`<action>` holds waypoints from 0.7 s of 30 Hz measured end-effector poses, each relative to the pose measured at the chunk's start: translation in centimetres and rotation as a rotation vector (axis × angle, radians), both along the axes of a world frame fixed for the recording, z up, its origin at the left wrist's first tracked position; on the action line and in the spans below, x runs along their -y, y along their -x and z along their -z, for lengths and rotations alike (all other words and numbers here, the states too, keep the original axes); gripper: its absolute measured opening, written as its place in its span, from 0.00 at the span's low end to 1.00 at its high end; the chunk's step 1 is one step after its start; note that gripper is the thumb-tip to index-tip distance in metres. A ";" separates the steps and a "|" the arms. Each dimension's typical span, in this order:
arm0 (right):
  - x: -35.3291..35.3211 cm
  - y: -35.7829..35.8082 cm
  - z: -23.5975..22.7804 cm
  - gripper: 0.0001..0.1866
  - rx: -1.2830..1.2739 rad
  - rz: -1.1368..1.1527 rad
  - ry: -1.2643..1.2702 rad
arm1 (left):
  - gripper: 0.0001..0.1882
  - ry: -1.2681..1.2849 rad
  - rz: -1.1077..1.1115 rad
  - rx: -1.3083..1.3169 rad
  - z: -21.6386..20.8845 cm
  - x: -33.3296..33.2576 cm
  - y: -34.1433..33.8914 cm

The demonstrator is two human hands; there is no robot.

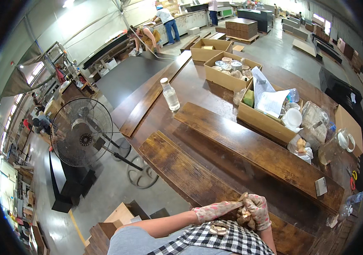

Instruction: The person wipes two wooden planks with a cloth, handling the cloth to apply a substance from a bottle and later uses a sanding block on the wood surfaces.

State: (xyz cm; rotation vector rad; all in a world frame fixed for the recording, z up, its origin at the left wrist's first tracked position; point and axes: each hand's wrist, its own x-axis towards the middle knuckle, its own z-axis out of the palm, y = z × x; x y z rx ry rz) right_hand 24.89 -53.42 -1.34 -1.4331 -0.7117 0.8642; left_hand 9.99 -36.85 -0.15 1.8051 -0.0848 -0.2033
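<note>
Close to my body, my left hand [220, 210] and my right hand [259, 211] come together, both in pale gloves with a pink pattern. Between them is a crumpled, brown-stained wad [244, 216] that looks like cloth; its exact kind is unclear. The right fingers are wrapped round it, and the left fingers pinch its near side. Just beyond lies a dark brown wood-grain board [181, 163] on the table. A second such board [249, 146] lies parallel to it, with a small grey block [320, 186] on its right end.
A bottle of clear liquid [171, 95] stands beyond the boards. Cardboard boxes [266, 123] with tubs and papers line the table's far right, near a plastic jug [332, 148] and scissors [353, 180]. A floor fan [83, 134] stands left. A co-worker [147, 38] bends over a black panel [134, 78].
</note>
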 end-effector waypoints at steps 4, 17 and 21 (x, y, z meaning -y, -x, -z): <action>0.0 -2.2 -1.8 0.14 -0.275 0.218 -0.074 | 0.31 -1.573 0.399 0.183 2.5 -2.7 -2.5; -2.9 -0.7 -4.0 0.15 -0.278 0.105 -0.181 | 0.32 -1.728 0.113 0.362 -4.5 -0.4 -2.4; -2.6 -0.3 -3.9 0.14 -0.305 0.137 -0.204 | 0.31 -1.590 0.120 0.386 -3.5 -0.2 -2.8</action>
